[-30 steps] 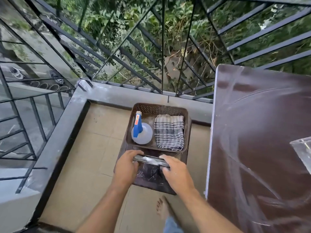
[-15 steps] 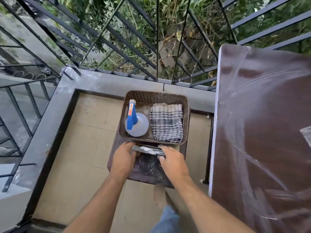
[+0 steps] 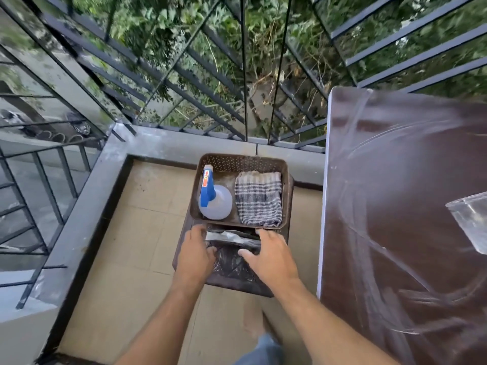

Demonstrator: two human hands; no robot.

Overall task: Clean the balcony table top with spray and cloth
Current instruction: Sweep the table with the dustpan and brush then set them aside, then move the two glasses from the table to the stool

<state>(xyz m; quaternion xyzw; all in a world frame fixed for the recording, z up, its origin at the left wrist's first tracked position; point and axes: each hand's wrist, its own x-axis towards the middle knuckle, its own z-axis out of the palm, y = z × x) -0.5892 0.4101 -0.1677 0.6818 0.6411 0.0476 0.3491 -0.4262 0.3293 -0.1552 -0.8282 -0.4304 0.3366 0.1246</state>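
Hands, left (image 3: pixel 196 255) and right (image 3: pixel 268 255), loosely spread, rest on the stool (image 3: pixel 232 275) beside the basket (image 3: pixel 241 162), gripping nothing.

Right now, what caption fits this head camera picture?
Both hands reach below a brown basket holding a spray bottle and striped cloth.

Blue-topped spray bottle (image 3: pixel 214 200), grey-striped white cloth (image 3: pixel 258 198), brown basket (image 3: pixel 238 161), streaky brown table (image 3: pixel 411 206)

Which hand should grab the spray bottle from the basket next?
Left, probably. The spray bottle stands in the basket's left half, just beyond the left hand. The right hand sits below the folded cloth, so it suits the cloth better.
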